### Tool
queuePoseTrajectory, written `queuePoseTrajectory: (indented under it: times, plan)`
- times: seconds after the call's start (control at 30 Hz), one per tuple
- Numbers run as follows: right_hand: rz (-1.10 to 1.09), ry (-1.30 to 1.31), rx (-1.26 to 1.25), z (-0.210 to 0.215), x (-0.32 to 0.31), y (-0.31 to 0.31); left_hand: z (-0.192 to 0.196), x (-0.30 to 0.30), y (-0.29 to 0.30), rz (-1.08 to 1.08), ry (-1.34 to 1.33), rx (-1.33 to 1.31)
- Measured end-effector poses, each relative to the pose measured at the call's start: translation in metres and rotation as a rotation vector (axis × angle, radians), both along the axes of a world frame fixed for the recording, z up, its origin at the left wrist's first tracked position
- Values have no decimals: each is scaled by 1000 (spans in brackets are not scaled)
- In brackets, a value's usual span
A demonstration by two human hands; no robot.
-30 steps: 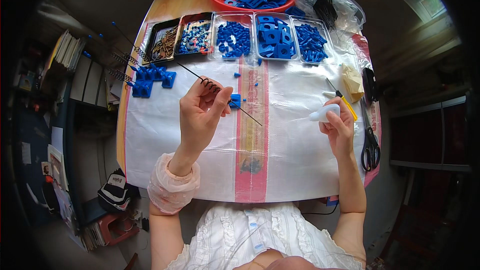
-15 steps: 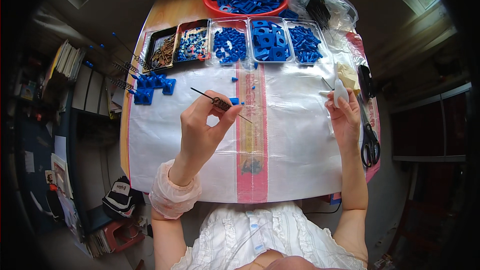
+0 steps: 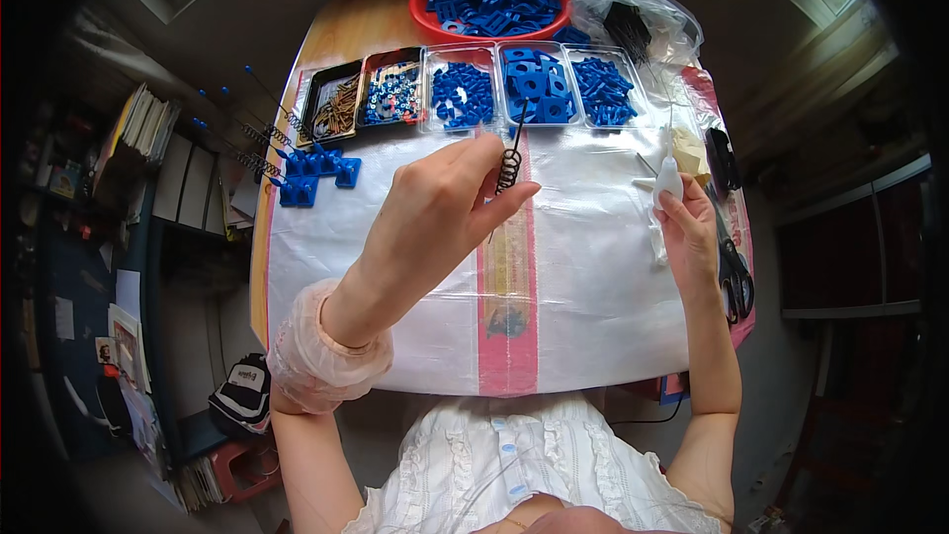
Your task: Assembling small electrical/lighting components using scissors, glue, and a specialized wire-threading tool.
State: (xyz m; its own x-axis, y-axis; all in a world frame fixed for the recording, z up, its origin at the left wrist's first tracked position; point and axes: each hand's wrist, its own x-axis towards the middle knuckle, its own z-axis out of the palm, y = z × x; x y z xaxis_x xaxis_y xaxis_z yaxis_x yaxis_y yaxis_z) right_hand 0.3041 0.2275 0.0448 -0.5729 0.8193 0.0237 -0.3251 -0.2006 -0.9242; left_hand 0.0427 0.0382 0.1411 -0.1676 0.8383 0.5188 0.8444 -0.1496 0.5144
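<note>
My left hand (image 3: 435,200) is raised over the middle of the table, its fingers closed on a black coil spring (image 3: 508,171) with a straight thin rod sticking out of it. The rod points away from me, toward the clear trays. At the right, my right hand (image 3: 689,232) grips a small white squeeze bottle (image 3: 668,181) with its narrow tip up. Finished-looking pieces, blue square bases (image 3: 299,191) with springs and blue-tipped rods, stand together at the left edge. Whatever lies under my left hand is hidden.
Along the back run a black tray of brownish screws (image 3: 336,107), a tray of small mixed parts (image 3: 393,94) and clear trays of blue pieces (image 3: 534,84). Behind them sits a red basin (image 3: 423,25). Black scissors (image 3: 734,282) and a plastic bag (image 3: 682,25) are at the right.
My left hand has moved right and away from me with the spring, and the rod has swung from pointing left to pointing away. My right hand, still with the bottle, has shifted slightly.
</note>
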Motion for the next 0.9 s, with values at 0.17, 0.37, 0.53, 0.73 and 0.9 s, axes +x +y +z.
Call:
queuePoseTrajectory:
  times: [0.17, 0.37, 0.53, 0.73, 0.9]
  plan:
    - [-43, -46, 48, 0, 2, 13, 5, -4, 16, -6, -32, -54]
    - [-31, -225, 181, -2, -21, 30, 12, -5, 30, -17, -121, -99]
    - [-53, -465, 451, -20, -41, 42, 2, -22, 52, -22, -307, -160]
    - [-69, -587, 716, -32, -61, 49, -5, -37, 60, -56, -504, -289]
    - [-82, -677, 714, -33, -64, 49, -5, -36, 64, -90, -572, -316]
